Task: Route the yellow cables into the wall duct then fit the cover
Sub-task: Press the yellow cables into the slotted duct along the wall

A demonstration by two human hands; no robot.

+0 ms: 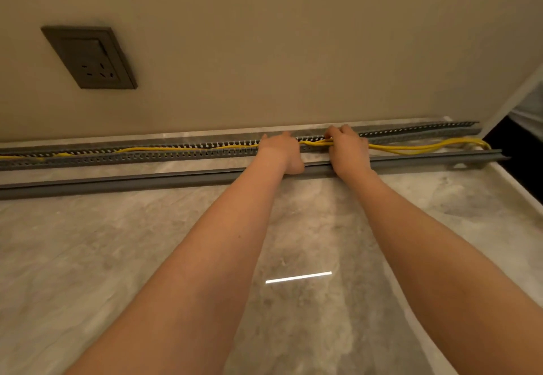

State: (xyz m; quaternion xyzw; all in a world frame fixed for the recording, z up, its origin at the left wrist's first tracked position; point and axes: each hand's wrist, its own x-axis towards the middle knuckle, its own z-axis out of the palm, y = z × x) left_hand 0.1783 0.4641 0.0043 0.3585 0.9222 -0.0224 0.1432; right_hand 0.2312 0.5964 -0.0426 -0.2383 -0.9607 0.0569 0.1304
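Note:
A long grey slotted duct (pixel 164 151) runs along the foot of the beige wall. Yellow cables (pixel 411 147) lie inside its left stretch and loop outside it on the right, over the marble surface. My left hand (pixel 280 148) presses down on the cables at the duct's middle, fingers over the channel. Just to its right, my right hand (pixel 348 147) is closed around the bunch of yellow cables, held at the duct's front wall. The grey duct cover (pixel 117 182) lies loose on the surface, parallel to the duct and in front of it, passing under both wrists.
A dark wall socket (pixel 91 57) sits on the wall at upper left. The marble surface (pixel 117 257) ends at an edge on the right, with a dark gap (pixel 511 151) beyond it. A bright light reflection (pixel 298 277) shows between my forearms.

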